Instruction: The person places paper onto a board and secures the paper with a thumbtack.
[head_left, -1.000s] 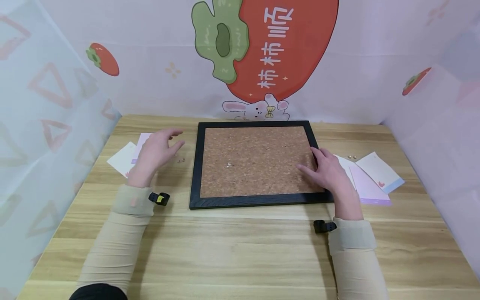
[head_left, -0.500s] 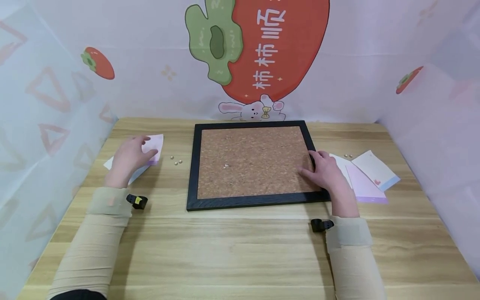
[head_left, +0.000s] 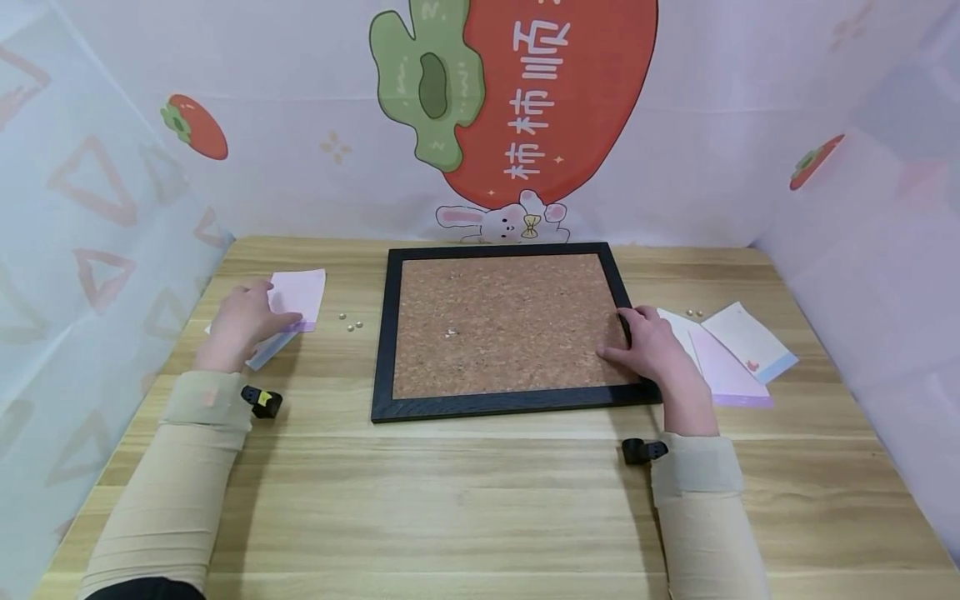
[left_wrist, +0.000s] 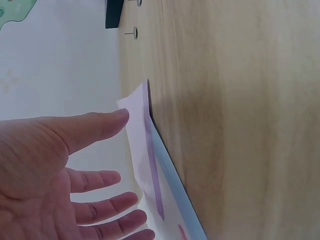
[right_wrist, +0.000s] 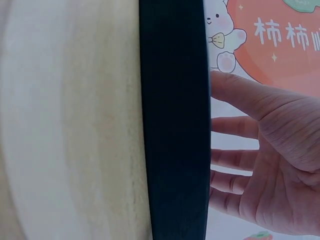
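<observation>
My left hand [head_left: 240, 322] is over the note cards at the left, its fingers extended and spread in the left wrist view. Close to its thumb lies a pink card with a purple edge [left_wrist: 141, 145], on top of a white card with a blue edge [left_wrist: 175, 183]. My right hand [head_left: 658, 360] rests at the right side of the black-framed corkboard [head_left: 510, 325], thumb over the cork and fingers by the frame. In the right wrist view the frame's front edge [right_wrist: 175, 120] hides the right fingertips.
Several thumbtacks [head_left: 351, 327] lie between the left cards and the corkboard. At the right are a pink card with a purple edge [head_left: 723, 367], a white card [head_left: 750, 340] and more tacks [head_left: 693, 312]. A small shiny piece [head_left: 452, 332] sits on the cork.
My left hand has moved left and slightly down, from beside the tacks to over the left cards, uncovering the pink card. The right hand stays at the corkboard's right side.
</observation>
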